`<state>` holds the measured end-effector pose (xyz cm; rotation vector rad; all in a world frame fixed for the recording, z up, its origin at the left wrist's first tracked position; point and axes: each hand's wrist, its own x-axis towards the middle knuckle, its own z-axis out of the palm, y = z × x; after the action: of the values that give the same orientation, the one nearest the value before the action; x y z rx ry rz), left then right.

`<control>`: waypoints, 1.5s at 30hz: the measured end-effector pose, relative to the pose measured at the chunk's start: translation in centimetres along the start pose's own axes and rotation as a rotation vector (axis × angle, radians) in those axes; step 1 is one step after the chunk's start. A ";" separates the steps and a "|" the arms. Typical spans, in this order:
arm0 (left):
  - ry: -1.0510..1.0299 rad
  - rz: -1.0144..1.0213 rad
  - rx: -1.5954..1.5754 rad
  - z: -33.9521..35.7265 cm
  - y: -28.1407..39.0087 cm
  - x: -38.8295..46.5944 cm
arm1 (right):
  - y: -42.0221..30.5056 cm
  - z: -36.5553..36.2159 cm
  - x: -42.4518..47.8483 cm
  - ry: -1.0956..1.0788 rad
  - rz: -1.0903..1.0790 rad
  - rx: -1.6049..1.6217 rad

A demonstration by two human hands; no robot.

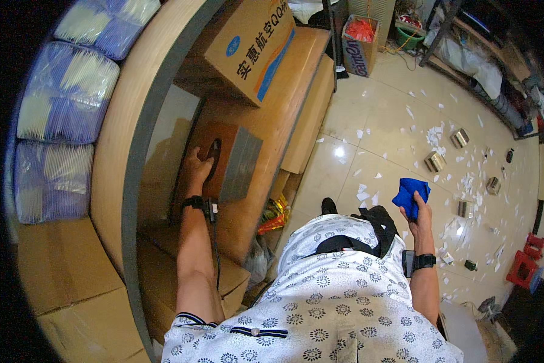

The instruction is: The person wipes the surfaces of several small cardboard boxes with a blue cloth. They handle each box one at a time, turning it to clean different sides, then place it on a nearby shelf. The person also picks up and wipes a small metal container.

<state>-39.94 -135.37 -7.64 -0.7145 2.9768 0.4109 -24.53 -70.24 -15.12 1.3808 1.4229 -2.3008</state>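
On the shelf at the left, my left hand [199, 165] reaches to a dark oval part [214, 159] on the near side of a brown box with a grey face [241, 163]; whether the fingers grip it is not clear. My right hand [419, 213] holds a folded blue cloth [411, 193] above the tiled floor, with fingers and thumb around its lower part. Both wrists wear black straps with small devices.
A printed cardboard carton [253, 54] stands farther along the wooden shelf [235, 231]. White paper scraps [435, 136] and several metallic blocks [435, 161] lie on the floor. A carton with red material [361, 50] stands beyond. Plastic-wrapped packs [67, 93] line the far left.
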 end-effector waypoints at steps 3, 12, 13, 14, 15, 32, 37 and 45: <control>-0.024 -0.013 0.073 2.3 -2.7 2.4 | 0.0 0.4 -1.1 0.004 -0.043 0.029; -0.014 -0.229 -0.042 5.3 -16.1 6.1 | 1.0 0.0 -1.4 0.018 0.022 0.020; 0.032 -0.327 -0.139 5.5 -15.9 5.6 | 1.0 0.0 -1.3 0.032 0.028 0.016; -0.020 -0.380 -0.279 5.0 -16.3 4.7 | 1.0 0.1 -1.1 0.018 0.022 0.017; -0.118 -0.386 -0.434 4.7 -11.2 4.2 | 1.0 -0.8 -1.5 0.059 -0.013 0.038; -0.126 -0.269 -0.229 -1.5 -3.4 -6.1 | 0.7 0.3 -0.5 0.005 -0.009 0.002; -0.076 0.476 0.358 -2.5 -2.4 -5.9 | 1.6 -1.3 -0.4 0.033 -0.016 0.044; -0.304 0.361 0.393 -0.2 -5.8 -2.9 | 1.9 -1.6 -0.9 0.040 -0.017 0.068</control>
<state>-34.77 -139.12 -8.54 -0.0677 2.7575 -0.0566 -21.99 -70.41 -15.92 1.4470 1.3848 -2.3657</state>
